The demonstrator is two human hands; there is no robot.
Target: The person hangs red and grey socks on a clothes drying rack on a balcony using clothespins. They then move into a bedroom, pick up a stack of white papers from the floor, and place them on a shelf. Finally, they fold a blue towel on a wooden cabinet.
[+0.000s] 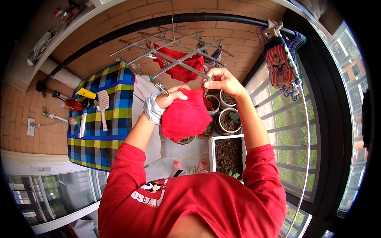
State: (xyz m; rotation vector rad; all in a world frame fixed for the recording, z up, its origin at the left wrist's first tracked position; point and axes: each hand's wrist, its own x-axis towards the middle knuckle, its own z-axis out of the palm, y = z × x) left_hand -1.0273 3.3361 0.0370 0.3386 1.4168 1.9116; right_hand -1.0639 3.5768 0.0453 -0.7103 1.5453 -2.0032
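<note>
A red cloth garment (187,119) hangs bunched in front of me, and my left hand (173,97) is closed on its upper left edge. Its exact kind cannot be made out. My right hand (224,82) pinches a small clip (206,90) under the near corner of a metal folding drying rack (180,59), at the garment's upper right corner. Another metal clip (161,88) dangles beside my left hand. Farther back on the rack hangs a second red garment (178,65). A grey scrunchie (152,108) sits around my left wrist.
The rack hangs from a black rod (230,17). Potted plants (229,120) and a white soil planter (212,154) stand below. At left, a checkered cloth (119,115) carries a pink hairbrush (103,104) and tubes. A patterned pouch (281,63) and rope hang by the barred window.
</note>
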